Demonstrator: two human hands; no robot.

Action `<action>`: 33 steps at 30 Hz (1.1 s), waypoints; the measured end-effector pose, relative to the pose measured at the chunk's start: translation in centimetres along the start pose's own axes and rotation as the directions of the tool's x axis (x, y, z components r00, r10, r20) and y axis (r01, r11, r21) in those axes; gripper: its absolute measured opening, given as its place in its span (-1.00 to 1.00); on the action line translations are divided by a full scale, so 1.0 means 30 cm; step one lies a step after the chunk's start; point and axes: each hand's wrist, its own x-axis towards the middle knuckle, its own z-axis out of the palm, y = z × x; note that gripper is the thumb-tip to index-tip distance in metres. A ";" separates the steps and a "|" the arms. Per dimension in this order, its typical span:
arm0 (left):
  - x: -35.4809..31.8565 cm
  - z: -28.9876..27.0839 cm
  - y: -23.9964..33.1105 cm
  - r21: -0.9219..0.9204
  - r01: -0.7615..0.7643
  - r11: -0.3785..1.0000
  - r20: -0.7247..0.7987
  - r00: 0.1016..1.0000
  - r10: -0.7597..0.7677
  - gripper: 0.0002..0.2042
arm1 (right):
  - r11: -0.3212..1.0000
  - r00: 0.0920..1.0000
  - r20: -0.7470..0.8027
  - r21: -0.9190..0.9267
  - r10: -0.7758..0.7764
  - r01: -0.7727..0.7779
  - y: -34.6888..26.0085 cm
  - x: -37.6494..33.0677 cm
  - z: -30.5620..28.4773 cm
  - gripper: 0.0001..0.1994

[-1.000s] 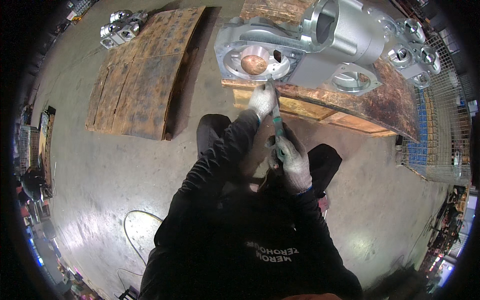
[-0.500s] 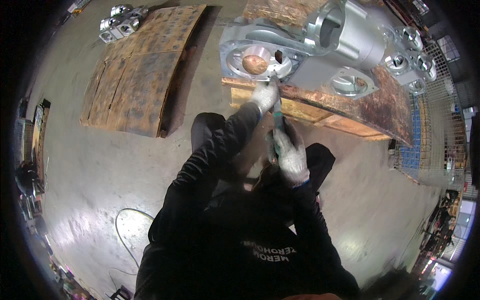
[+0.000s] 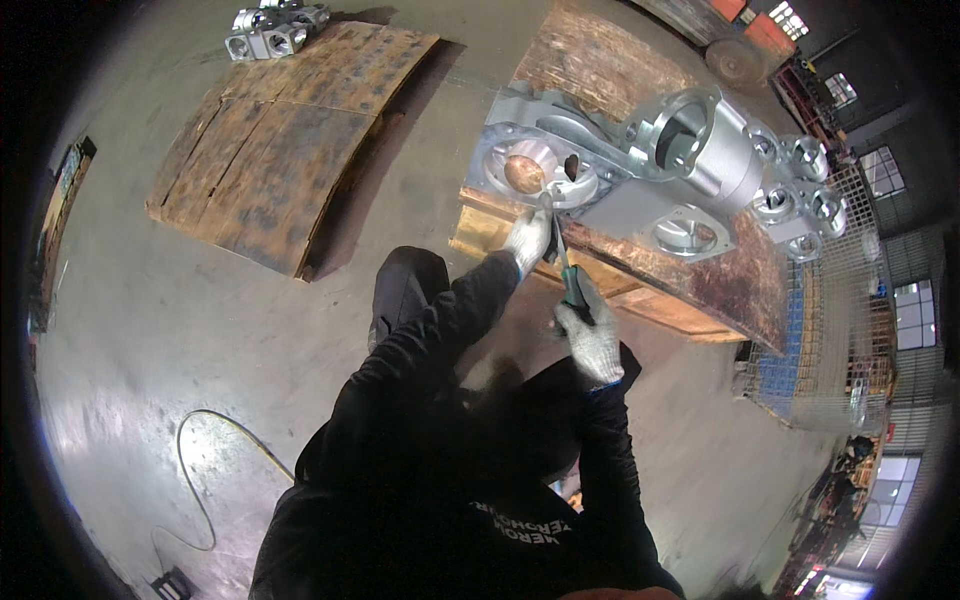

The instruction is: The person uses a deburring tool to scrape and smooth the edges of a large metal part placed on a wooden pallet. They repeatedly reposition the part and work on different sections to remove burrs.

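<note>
A silver metal casting (image 3: 625, 212) with round openings lies on a wooden crate near its front edge. My left hand (image 3: 528, 243), in a pale knit glove, is at the near rim of its left opening, fingers closed about the front end of a green-handled file (image 3: 562, 257). The tool's grey shaft slants up toward that rim; its tip is hidden by the fingers. Below and to the right, my gloved right hand (image 3: 594, 340) wraps round the green handle.
The wooden crate (image 3: 655, 275) carries the casting; similar castings (image 3: 800, 200) stand farther right. A wire mesh cage (image 3: 830, 320) is at the right. To the left lies a low stained wooden platform (image 3: 285, 150), with another casting (image 3: 270, 35) behind it. A hose (image 3: 182, 470) curls across the floor.
The whole view has shifted, so the casting sits lower in the picture. My right hand is nearer the left one, and the file's handle leans more to the right.
</note>
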 end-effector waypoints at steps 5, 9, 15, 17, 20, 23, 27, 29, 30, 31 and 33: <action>-0.016 -0.055 0.011 0.398 -0.216 0.892 -0.056 0.964 0.259 -0.33 | 0.879 0.982 0.012 -0.444 -0.186 0.172 -0.093 0.104 -0.072 -0.60; 0.056 -0.081 0.019 0.633 -0.306 0.711 -0.012 0.915 0.404 -0.51 | 0.766 0.966 0.090 -0.592 -0.244 0.249 -0.157 0.210 -0.085 -0.67; 0.087 -0.070 0.051 0.591 -0.184 0.786 -0.130 0.939 0.317 -0.33 | 0.664 0.957 0.167 -0.692 -0.237 0.285 -0.184 0.267 -0.109 -0.66; 0.057 -0.062 0.056 0.534 -0.171 0.828 -0.099 0.960 0.262 -0.32 | 0.608 0.962 0.211 -0.745 -0.172 0.273 -0.212 0.268 -0.141 -0.65; 0.043 -0.024 -0.003 0.497 -0.144 0.856 -0.115 0.966 0.230 -0.32 | 0.517 0.943 0.288 -0.790 -0.164 0.331 -0.235 0.276 -0.202 -0.65; 0.066 0.017 -0.023 0.349 -0.125 0.929 -0.168 0.967 0.193 -0.33 | 0.429 0.933 0.300 -0.830 -0.197 0.357 -0.272 0.272 -0.200 -0.65; 0.058 -0.060 0.036 0.150 -0.052 0.987 -0.081 0.995 0.065 -0.38 | 0.362 0.912 0.323 -0.843 -0.251 0.398 -0.234 0.279 -0.166 -0.64; -0.026 -0.026 0.084 0.089 -0.070 0.994 -0.142 0.986 0.082 -0.44 | 0.270 0.915 0.343 -0.879 -0.212 0.392 -0.271 0.271 -0.154 -0.65; -0.051 -0.010 0.098 0.100 -0.051 0.994 -0.162 0.985 0.067 -0.46 | 0.259 0.898 0.393 -0.863 -0.197 0.434 -0.306 0.270 -0.163 -0.66; -0.041 0.009 0.084 0.039 -0.015 0.999 -0.152 0.988 0.021 -0.48 | 0.248 0.901 0.392 -0.868 -0.186 0.429 -0.320 0.270 -0.181 -0.66; -0.015 0.040 0.073 0.015 0.021 1.000 -0.113 0.993 -0.019 -0.55 | 0.228 0.906 0.388 -0.879 -0.168 0.419 -0.347 0.267 -0.210 -0.67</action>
